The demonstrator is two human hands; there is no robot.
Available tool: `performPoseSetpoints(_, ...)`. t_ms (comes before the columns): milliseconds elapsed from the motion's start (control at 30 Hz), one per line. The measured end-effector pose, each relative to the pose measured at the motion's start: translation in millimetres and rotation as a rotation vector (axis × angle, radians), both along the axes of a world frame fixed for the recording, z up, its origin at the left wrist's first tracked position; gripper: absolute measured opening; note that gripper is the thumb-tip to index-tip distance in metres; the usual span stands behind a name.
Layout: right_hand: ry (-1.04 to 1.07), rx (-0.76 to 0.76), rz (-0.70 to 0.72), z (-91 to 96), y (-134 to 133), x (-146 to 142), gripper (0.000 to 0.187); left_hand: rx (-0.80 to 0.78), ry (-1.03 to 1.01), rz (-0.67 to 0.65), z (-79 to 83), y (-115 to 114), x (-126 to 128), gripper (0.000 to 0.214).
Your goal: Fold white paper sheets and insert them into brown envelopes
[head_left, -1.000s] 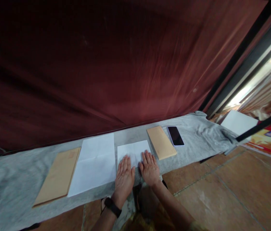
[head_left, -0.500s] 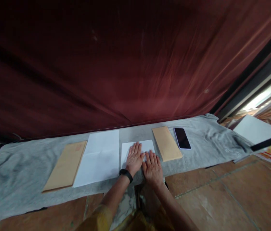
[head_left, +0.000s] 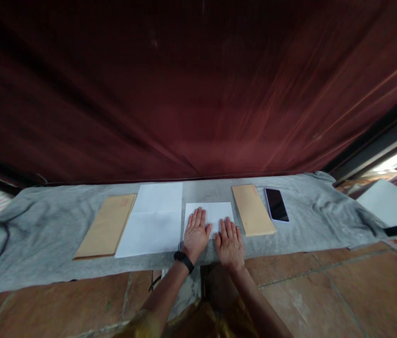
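A small white sheet of paper (head_left: pixel 215 213), perhaps folded, lies on the grey cloth in front of me. My left hand (head_left: pixel 197 234) rests flat on its left part, fingers stretched out. Flat on the lower right part is my right hand (head_left: pixel 229 244), with its fingers extended too; they cover the paper's near edge. Left of this sheet lies a larger white paper (head_left: pixel 156 225) with a crease across it. A stack of brown envelopes (head_left: pixel 106 225) sits at the far left, touching the larger paper. Another brown envelope (head_left: pixel 253 210) lies to the right of my hands.
A smartphone (head_left: pixel 276 205) with a pale purple edge lies right of the envelope. The grey cloth (head_left: pixel 311 225) covers a long low surface along a dark red curtain (head_left: pixel 198 117). Brown tiles (head_left: pixel 307 281) form the floor. A white box-like object (head_left: pixel 388 202) stands at the right.
My hands have moved slightly apart on the small paper, the right one shifting right and toward me. The whole view has turned a little, so things appear farther right.
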State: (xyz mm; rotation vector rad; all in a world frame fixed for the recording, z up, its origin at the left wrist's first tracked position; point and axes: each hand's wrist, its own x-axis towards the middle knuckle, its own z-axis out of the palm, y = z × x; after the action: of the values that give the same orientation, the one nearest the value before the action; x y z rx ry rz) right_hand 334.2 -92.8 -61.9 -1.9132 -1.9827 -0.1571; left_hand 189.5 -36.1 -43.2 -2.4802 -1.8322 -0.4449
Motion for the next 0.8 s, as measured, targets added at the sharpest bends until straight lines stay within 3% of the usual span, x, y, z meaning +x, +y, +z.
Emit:
performPoseSetpoints(233,0.087,-0.064,0.002,15.3,15.0,-2.2,0.05,-0.003,-0.016,-0.004,0.2,-9.2,-4.2,0.056)
performPoseSetpoints(467,0.185,-0.095,0.366,24.8,53.6,-19.0,0.047,-0.046,-0.01,-0.035,-1.0,-9.0,-7.0,0.059)
performPoseSetpoints(800,0.034,-0.138,0.368,21.4,78.1,-5.5,0.048,-0.038,-0.055,-0.014,-1.3,-7.7,-2.7,0.059)
